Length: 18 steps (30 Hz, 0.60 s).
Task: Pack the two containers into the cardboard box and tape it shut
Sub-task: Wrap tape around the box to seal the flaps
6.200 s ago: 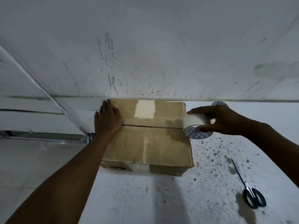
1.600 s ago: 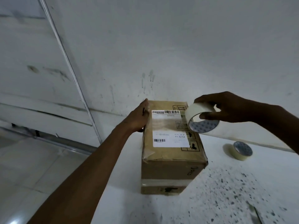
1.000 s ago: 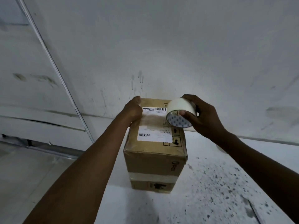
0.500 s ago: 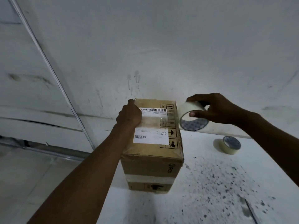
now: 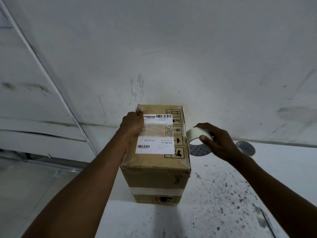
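A closed brown cardboard box (image 5: 157,176) stands on the white table against the wall, a white shipping label on its top face. My left hand (image 5: 133,123) presses on the box's top left, its fingers curled over the far left edge. A clear strip of tape runs across the label to the tape roll (image 5: 198,137), which my right hand (image 5: 217,143) holds just off the box's right edge. The two containers are hidden from view.
A second tape roll (image 5: 245,148) lies on the speckled white table (image 5: 223,203) behind my right hand. A scissor blade tip (image 5: 267,222) shows at the lower right edge. The wall stands right behind the box; tiled floor lies to the left.
The box was turned so its labelled side faces up. Over the last second my right hand pulled the roll rightward and down past the box's right edge, laying tape across the label.
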### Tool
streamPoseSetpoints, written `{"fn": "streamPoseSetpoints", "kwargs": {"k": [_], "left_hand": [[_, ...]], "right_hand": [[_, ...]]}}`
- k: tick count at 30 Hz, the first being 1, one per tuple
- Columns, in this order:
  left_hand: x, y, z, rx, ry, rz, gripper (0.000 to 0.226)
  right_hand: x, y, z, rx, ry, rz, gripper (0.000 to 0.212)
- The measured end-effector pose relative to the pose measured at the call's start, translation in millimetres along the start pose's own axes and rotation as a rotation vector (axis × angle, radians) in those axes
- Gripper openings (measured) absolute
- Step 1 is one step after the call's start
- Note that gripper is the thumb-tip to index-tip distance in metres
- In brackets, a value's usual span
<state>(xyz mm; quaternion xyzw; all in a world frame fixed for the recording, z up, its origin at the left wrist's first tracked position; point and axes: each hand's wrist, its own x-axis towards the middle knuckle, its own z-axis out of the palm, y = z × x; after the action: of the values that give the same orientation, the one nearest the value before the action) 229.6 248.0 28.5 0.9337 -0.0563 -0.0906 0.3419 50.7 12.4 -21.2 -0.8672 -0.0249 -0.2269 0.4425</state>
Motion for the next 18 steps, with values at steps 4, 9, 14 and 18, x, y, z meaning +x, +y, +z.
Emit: {"fn": "streamPoseSetpoints", "kwargs": {"k": [4, 9, 14, 18], "left_hand": [[0, -2, -2, -0.074, 0.026, -0.025, 0.054], [1, -9, -6, -0.125, 0.012, -0.021, 0.06], [-1, -10, -12, -0.188, -0.072, -0.008, 0.061], [-8, -24, -7, -0.368, -0.157, -0.106, 0.061]], "right_hand": [[-2, -5, 17, 0.023, 0.113, 0.01, 0.06], [-15, -13, 28, 0.074, 0.21, 0.027, 0.064], [-20, -32, 27, 0.045, 0.287, 0.017, 0.057], [-4, -54, 17, -0.003, 0.344, -0.046, 0.056]]}}
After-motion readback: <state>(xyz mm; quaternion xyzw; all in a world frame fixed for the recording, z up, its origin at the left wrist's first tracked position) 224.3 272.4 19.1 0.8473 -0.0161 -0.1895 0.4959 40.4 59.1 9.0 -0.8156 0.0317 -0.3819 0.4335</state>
